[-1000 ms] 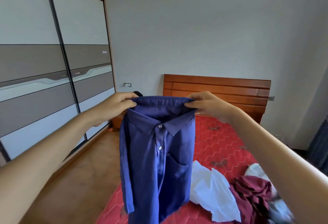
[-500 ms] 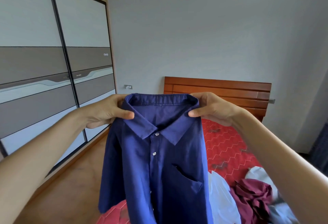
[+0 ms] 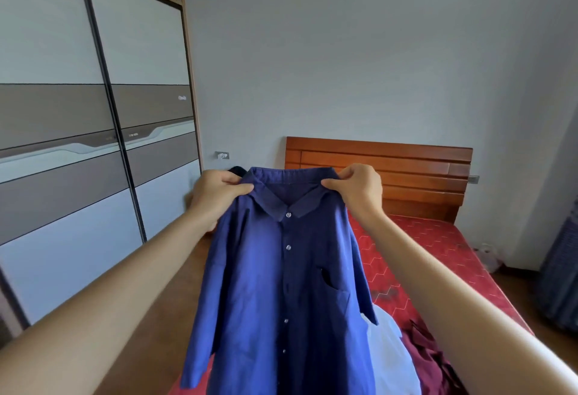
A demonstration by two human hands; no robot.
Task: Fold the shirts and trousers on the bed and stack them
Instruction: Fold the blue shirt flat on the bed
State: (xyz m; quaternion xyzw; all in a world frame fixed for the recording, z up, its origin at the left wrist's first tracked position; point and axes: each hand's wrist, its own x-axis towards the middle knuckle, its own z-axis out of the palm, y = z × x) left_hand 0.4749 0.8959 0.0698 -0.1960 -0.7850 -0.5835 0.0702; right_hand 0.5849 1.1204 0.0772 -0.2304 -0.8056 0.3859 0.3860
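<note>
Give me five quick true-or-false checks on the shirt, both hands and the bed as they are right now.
1. Both hands pinch the blue shirt at the collar, left hand and right hand. True.
2. The shirt lies flat on the bed. False: it hangs in the air in front of the bed.
3. The shirt's front is buttoned. True.
4. A white garment and a maroon garment lie on the bed. True.
5. The bed cover is green. False: it is red with a hexagon pattern.
</note>
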